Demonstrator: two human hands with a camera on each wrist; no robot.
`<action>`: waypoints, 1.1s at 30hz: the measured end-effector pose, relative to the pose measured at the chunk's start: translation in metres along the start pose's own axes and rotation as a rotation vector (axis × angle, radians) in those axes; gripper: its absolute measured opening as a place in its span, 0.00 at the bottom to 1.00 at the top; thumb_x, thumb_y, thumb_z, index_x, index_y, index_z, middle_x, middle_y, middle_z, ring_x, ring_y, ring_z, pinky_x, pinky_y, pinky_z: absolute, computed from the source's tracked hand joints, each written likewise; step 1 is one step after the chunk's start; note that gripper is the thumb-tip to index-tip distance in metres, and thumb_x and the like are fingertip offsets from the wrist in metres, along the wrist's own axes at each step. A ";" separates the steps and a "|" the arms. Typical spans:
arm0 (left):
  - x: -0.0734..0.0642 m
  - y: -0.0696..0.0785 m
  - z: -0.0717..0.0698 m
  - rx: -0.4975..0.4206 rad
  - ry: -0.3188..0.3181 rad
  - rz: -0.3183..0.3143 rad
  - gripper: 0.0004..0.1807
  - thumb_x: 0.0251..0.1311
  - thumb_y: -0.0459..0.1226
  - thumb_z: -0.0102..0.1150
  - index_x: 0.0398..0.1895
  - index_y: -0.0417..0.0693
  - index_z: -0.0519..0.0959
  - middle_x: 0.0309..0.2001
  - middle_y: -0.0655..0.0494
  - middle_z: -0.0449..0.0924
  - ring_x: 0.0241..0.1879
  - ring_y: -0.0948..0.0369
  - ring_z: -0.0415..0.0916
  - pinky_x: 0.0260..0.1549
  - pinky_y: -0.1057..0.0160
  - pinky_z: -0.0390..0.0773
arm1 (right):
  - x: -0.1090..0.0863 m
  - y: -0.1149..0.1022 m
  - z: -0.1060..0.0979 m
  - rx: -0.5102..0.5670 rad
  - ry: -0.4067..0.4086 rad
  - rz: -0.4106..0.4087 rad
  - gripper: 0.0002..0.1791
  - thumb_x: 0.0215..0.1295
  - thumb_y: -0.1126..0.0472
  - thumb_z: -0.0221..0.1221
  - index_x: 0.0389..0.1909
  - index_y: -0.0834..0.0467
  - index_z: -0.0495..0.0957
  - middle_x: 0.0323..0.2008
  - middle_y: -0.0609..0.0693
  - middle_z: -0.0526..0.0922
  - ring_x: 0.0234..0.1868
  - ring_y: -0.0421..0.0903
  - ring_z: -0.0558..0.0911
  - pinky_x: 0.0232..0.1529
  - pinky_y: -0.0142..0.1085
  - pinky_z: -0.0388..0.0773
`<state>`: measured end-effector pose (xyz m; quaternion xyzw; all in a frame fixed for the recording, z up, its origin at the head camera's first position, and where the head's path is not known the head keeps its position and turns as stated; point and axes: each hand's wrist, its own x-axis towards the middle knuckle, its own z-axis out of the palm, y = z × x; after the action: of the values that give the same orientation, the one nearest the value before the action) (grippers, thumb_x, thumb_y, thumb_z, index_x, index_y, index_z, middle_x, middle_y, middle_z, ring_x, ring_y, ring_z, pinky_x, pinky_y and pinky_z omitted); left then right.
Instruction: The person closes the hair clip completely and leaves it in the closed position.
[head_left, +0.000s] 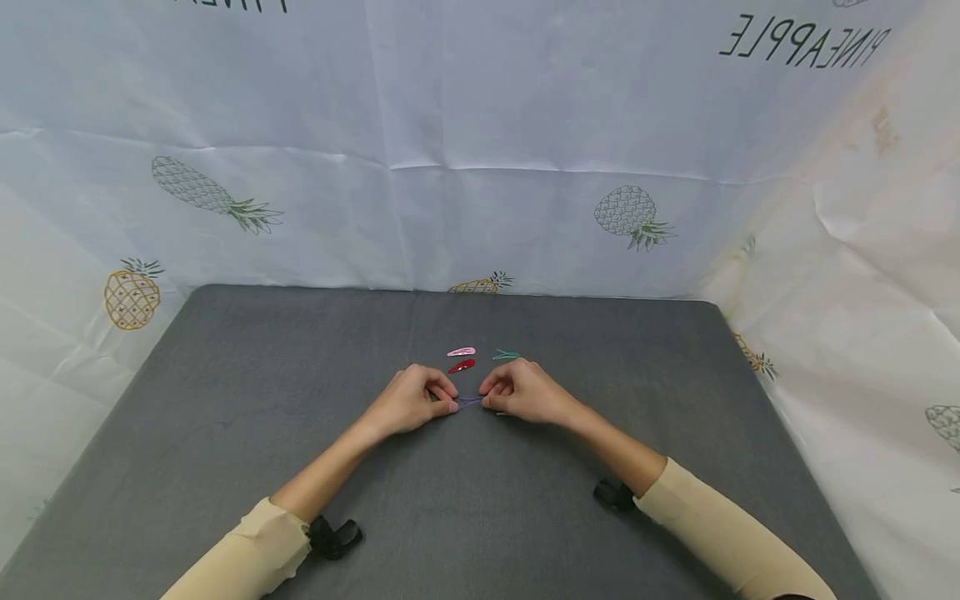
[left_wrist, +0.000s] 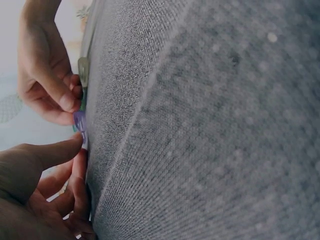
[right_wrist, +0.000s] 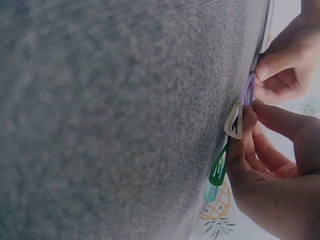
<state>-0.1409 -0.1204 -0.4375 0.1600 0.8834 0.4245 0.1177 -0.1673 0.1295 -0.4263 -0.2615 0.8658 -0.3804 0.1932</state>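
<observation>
A purple snap hair clip (head_left: 470, 401) spans the short gap between the two hands. My left hand (head_left: 414, 398) pinches one end of it between thumb and fingers, and the fingertips of my right hand (head_left: 527, 392) pinch the other. In the right wrist view a cream hair clip (right_wrist: 234, 120) lies right beside the right fingertips. Past it are a green hair clip (right_wrist: 218, 170) and a teal one (right_wrist: 211, 192). Beyond the hands, in the head view, a pink hair clip (head_left: 461, 352) and a red hair clip (head_left: 461, 366) lie on the cloth.
A dark grey cloth covers the table (head_left: 480, 517). White fabric printed with pineapples (head_left: 630, 212) hangs behind and at the sides. Black straps (head_left: 333, 537) are on both forearms near the beige sleeves (head_left: 255, 542).
</observation>
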 end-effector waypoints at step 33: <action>0.001 0.002 0.003 -0.004 -0.012 -0.022 0.08 0.62 0.38 0.79 0.40 0.45 0.91 0.33 0.55 0.90 0.27 0.68 0.79 0.30 0.66 0.76 | 0.007 -0.002 0.004 -0.040 0.070 -0.006 0.05 0.73 0.64 0.68 0.38 0.59 0.90 0.28 0.50 0.89 0.22 0.33 0.79 0.27 0.29 0.78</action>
<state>-0.1403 -0.1174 -0.4376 0.1524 0.8834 0.4242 0.1279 -0.1699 0.1217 -0.4283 -0.2544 0.8787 -0.3724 0.1566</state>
